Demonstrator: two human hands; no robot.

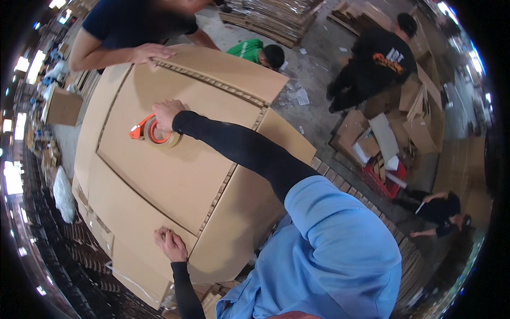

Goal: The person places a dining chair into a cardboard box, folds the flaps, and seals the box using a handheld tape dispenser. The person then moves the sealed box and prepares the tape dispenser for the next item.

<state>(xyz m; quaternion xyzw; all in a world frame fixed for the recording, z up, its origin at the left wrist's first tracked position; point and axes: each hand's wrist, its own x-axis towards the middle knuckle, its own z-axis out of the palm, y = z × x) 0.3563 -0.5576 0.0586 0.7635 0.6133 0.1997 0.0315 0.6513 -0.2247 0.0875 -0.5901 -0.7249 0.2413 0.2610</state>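
Tape dispenser gripped over a carton

Head view: right hand closed firmly around it, above the carton's top. Left hand half-curled on the carton; I cannot tell whether it holds anything.

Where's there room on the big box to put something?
The box is bare between the tape dispenser and left hand, and between the right arm and far flap. It's crowded around the right hand at the dispenser, and at the flap's left end, by a co-worker's hand.
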